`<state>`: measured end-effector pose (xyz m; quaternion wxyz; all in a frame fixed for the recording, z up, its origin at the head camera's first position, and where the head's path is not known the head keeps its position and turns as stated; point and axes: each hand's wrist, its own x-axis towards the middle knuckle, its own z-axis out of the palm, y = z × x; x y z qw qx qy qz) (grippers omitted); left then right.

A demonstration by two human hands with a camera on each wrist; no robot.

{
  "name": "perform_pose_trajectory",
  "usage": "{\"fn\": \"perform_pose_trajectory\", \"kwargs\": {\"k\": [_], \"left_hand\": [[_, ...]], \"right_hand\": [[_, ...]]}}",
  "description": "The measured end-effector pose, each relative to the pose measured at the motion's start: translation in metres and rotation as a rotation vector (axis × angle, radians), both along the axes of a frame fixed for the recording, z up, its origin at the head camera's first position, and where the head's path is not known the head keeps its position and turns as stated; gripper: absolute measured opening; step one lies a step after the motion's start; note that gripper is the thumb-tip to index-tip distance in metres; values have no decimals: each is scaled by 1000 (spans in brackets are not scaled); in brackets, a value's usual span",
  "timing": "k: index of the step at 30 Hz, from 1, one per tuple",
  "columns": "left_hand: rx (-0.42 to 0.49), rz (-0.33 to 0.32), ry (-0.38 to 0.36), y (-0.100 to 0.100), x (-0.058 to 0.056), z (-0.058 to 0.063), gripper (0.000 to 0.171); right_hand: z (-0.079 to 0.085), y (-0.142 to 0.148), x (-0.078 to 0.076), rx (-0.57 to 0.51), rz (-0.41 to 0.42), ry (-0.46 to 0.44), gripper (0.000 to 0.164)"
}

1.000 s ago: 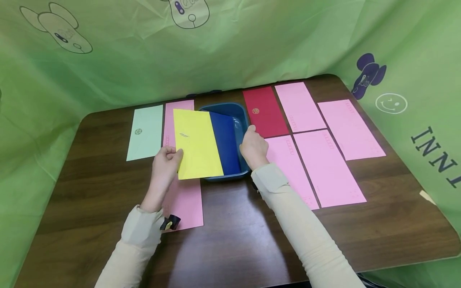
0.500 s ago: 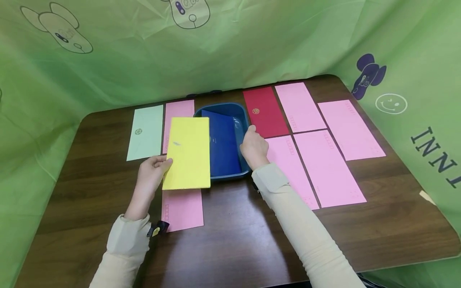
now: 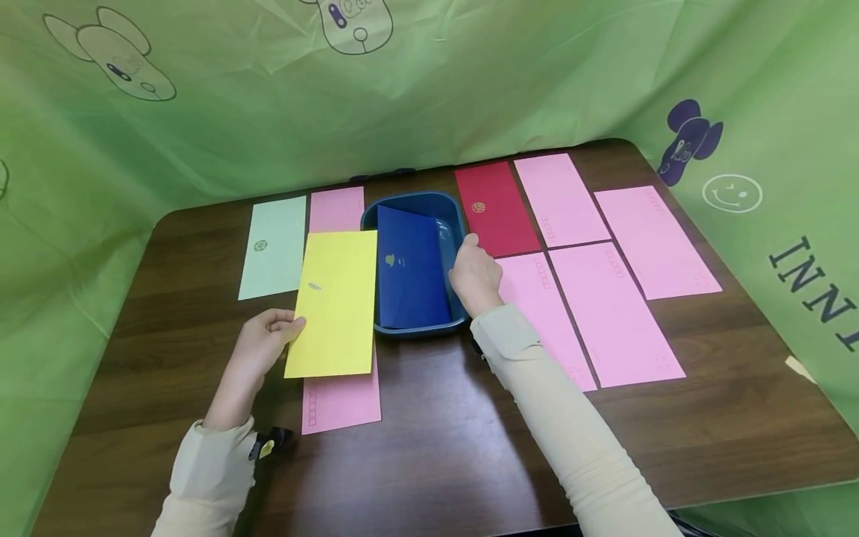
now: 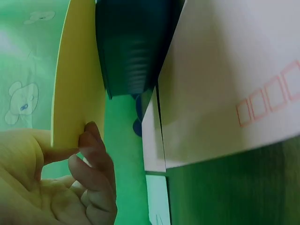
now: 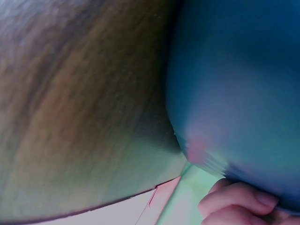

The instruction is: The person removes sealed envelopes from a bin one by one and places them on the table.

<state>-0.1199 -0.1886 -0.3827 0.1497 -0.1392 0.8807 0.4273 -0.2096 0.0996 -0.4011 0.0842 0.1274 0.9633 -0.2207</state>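
In the head view my left hand (image 3: 251, 350) pinches the left edge of a yellow envelope (image 3: 335, 306), thumb on top. The envelope is held above the table, over pink envelopes on the left, and covers part of them. The left wrist view shows the thumb and fingers on either side of the yellow envelope (image 4: 77, 79). My right hand (image 3: 476, 276) grips the right rim of a blue plastic basin (image 3: 421, 330); fingertips curl at the rim in the right wrist view. Inside the basin a dark blue envelope (image 3: 416, 272) lies at a tilt.
Left of the basin lie a light green envelope (image 3: 274, 246) and pink envelopes, one partly visible at the front (image 3: 342, 403). A red envelope (image 3: 498, 209) and several pink ones (image 3: 614, 313) lie to the right. A green curtain (image 3: 429, 89) hangs around the brown table (image 3: 429, 462).
My left hand has drawn the yellow envelope left and toward me, away from over the basin, uncovering the dark blue envelope. The right hand stays on the basin rim.
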Motion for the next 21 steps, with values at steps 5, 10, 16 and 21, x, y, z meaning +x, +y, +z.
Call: {"fn": "perform_pose_trajectory", "kwargs": {"k": [5, 10, 16, 21], "left_hand": [[-19, -29, -26, -14, 11, 2, 50], [-51, -39, -38, -31, 21, 3, 54], [-93, -48, -80, -57, 32, -1, 60], [-95, -31, -122, -76, 42, -8, 65]], "right_hand": [[0, 1, 0, -6, 7, -3, 38], [0, 1, 0, 1, 3, -1, 37], [-1, 1, -1, 4, 8, -3, 36], [-1, 0, 0, 3, 9, 0, 35]]}}
